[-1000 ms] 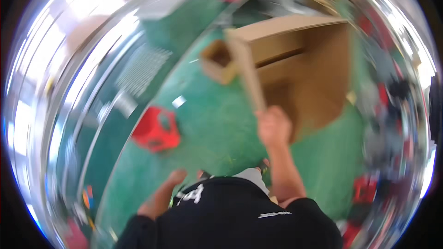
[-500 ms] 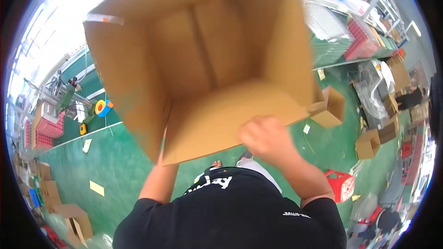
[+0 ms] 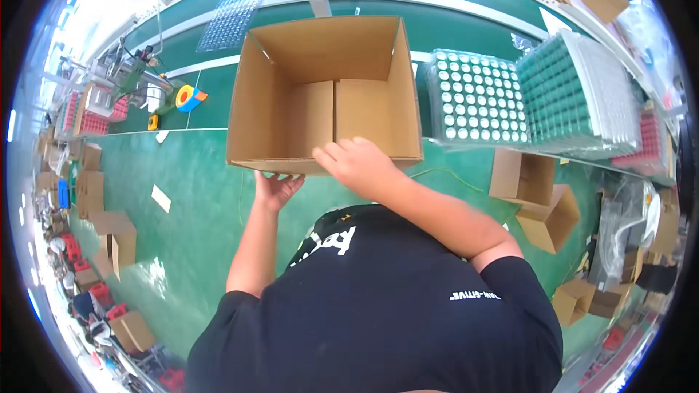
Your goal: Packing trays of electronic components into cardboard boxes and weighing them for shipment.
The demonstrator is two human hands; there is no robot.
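Observation:
An open, empty-looking cardboard box (image 3: 328,51) is in front of me, its opening turned up toward me and its near side reaching past the front edge of the green workbench (image 3: 218,109). Below the near side, my left hand (image 3: 275,191) supports the box from underneath, palm up, with its fingertips partly hidden by the cardboard. My right hand (image 3: 355,166) is curled over the near rim, right of the left hand. Inside the box, a dark seam runs between two bottom flaps.
Right of the box stand a clear tray of round white-topped pieces (image 3: 480,98) and stacked plastic trays (image 3: 582,94). A tape roll (image 3: 188,98) and clamp-like equipment (image 3: 138,73) are at left. Open cartons (image 3: 550,220) lie on the green floor at right.
The box has moved away from me, lower over the bench, and now looks smaller. My view has turned toward the bench. Both hands stay at its near side, the left now showing underneath.

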